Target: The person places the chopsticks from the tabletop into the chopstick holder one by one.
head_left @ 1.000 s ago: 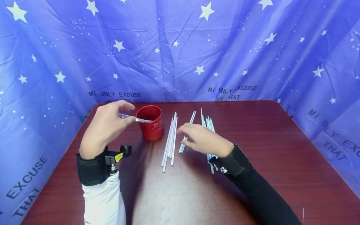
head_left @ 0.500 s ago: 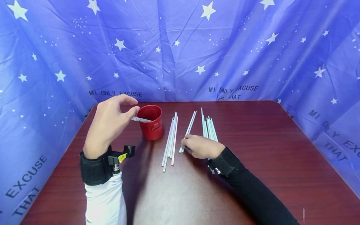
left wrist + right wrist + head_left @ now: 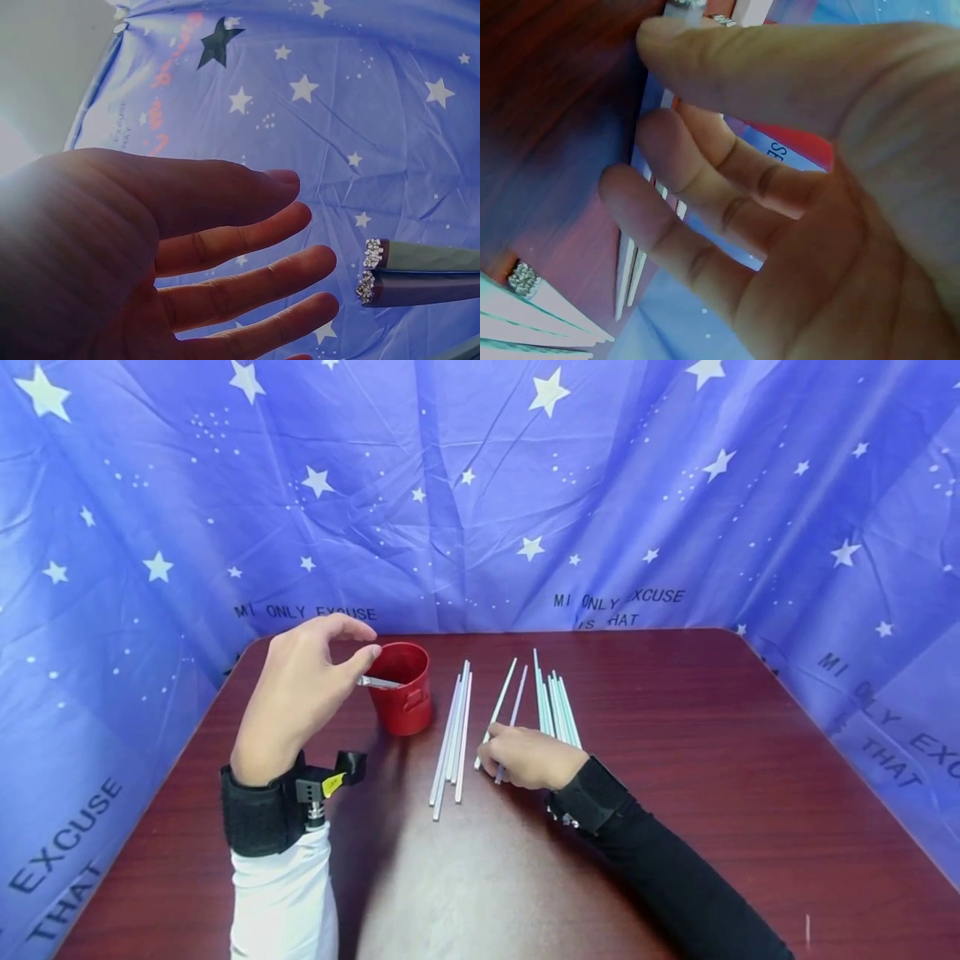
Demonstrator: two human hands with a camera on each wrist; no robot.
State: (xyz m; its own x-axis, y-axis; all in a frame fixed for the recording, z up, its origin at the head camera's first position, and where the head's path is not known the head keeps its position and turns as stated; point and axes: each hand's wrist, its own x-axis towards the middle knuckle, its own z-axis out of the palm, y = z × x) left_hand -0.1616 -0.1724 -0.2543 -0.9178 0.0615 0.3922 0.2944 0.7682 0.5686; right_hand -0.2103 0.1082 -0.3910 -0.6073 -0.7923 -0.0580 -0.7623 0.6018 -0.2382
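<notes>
In the head view my left hand (image 3: 303, 689) is raised at the left of the red bucket (image 3: 405, 710), its thumb and fingers spread apart. Chopsticks (image 3: 382, 682) lean out over the bucket's rim near the thumb. The left wrist view shows their jewelled ends (image 3: 371, 274) away from the fingertips, with nothing in that hand. On the table, my right hand (image 3: 528, 756) pinches one chopstick (image 3: 519, 697) between thumb and fingers, near its thick end. A second chopstick (image 3: 503, 693) lies just left of it, partly behind the fingers.
Several chopsticks (image 3: 453, 731) lie in a group between the bucket and my right hand. Another group (image 3: 557, 702) lies to the right, partly under my right wrist. A blue star-patterned curtain (image 3: 480, 510) surrounds the dark red table (image 3: 735, 777).
My right hand has come down onto the two middle chopsticks and parted them, drawing one to the right. My left hand has moved slightly right, off the chopsticks at the bucket.
</notes>
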